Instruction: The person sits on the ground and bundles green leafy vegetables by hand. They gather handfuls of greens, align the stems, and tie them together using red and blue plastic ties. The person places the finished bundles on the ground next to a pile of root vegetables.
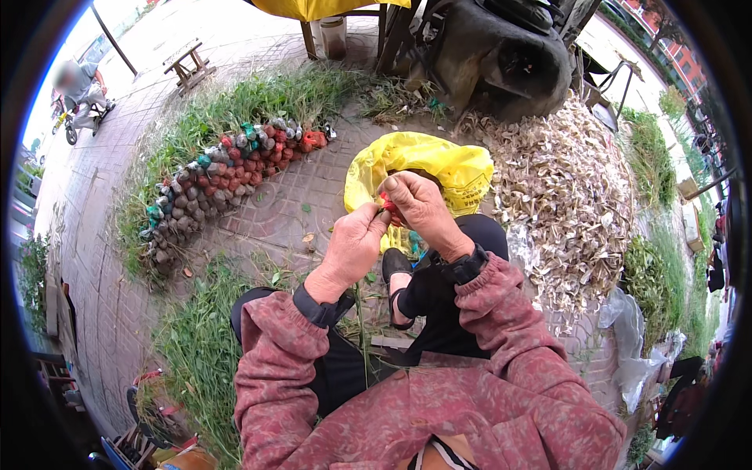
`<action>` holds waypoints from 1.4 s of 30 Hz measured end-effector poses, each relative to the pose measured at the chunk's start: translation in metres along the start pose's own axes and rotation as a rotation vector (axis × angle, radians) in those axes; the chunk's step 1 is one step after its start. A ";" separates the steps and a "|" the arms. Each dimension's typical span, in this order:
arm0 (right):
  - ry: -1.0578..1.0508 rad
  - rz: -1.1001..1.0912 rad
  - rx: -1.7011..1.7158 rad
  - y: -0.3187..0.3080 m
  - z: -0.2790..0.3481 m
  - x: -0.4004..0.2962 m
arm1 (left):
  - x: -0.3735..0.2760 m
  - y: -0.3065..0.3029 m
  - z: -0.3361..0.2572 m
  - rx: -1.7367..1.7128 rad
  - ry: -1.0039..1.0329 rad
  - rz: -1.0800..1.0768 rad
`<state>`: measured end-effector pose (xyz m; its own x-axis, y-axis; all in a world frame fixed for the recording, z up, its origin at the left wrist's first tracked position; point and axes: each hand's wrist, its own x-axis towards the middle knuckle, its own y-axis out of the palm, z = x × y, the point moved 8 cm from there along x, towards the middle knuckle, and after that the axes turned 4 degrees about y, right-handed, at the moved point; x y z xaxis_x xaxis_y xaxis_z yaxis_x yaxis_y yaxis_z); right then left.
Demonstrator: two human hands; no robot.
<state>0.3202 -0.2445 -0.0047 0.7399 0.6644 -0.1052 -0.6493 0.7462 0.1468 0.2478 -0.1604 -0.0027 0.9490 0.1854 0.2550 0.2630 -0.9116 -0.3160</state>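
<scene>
In front of me, both hands meet over a yellow plastic bag [405, 147] that bears writing. My left hand [355, 235] pinches the lower end of a small piece of red plastic [388, 204] between thumb and fingers. On the other side, my right hand [424, 210] grips the same piece, its thumb on top; the fingers hide most of it. Below my left wrist hangs a thin green stem [361, 320]; its upper end is hidden. The yellow bag is spread wide, with a dark inside partly covered by my right hand.
At left, many small round bundles [235, 170] in red, grey and green plastic lie in rows against green grass [258, 97]. A heap of pale dry husks [564, 205] spreads at right. Farther off are a dark rounded stove [493, 59], a wooden stool [187, 66] and a person [82, 88].
</scene>
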 end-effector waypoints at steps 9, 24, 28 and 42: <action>0.004 0.050 -0.080 0.004 0.000 -0.009 | -0.004 0.011 -0.005 -0.130 -0.134 0.269; -0.017 -0.029 0.475 -0.005 -0.005 0.000 | -0.015 0.044 0.007 -0.721 -0.500 0.368; 0.007 -0.131 0.488 -0.010 -0.010 -0.001 | -0.017 0.052 0.016 -0.750 -0.528 0.374; -0.042 0.017 0.631 -0.009 0.002 0.007 | -0.015 0.054 0.011 -1.119 -0.707 0.403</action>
<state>0.3314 -0.2467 -0.0050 0.7450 0.6643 -0.0606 -0.4417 0.5594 0.7014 0.2494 -0.2087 -0.0334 0.8994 -0.3207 -0.2969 -0.0071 -0.6900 0.7238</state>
